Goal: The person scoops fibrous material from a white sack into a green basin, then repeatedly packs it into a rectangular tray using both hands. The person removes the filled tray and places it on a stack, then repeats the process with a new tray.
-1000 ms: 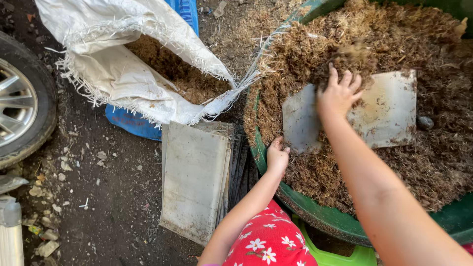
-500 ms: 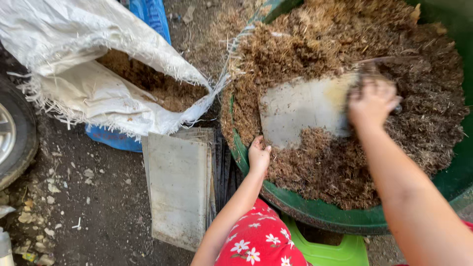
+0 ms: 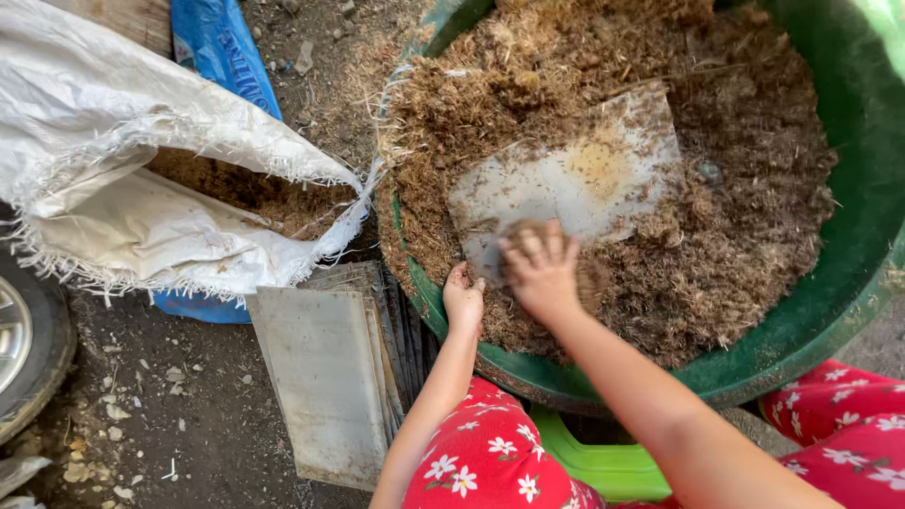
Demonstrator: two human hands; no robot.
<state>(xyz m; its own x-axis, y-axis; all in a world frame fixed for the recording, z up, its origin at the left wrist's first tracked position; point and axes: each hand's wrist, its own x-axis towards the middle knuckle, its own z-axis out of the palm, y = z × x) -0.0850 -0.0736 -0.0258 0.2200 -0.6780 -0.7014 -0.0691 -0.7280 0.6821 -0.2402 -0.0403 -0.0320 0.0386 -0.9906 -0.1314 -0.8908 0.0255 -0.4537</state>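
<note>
- Flat grey plate lies on brown fibre inside the green tub.
- Right hand, fingers spread, presses the plate's near edge.
- Left hand clasps the tub's rim.
- Stacked plates lie on the ground beside the tub.

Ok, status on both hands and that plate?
Left hand gripping green tub rim. Right hand on fibre, touching flat grey plate. Nothing blocking.

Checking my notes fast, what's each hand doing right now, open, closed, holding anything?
Left hand: curled over the rim of the round green plastic tub.
Right hand: open, fingers spread, pressing on brown fibrous material beside the flat grey plate.
</note>
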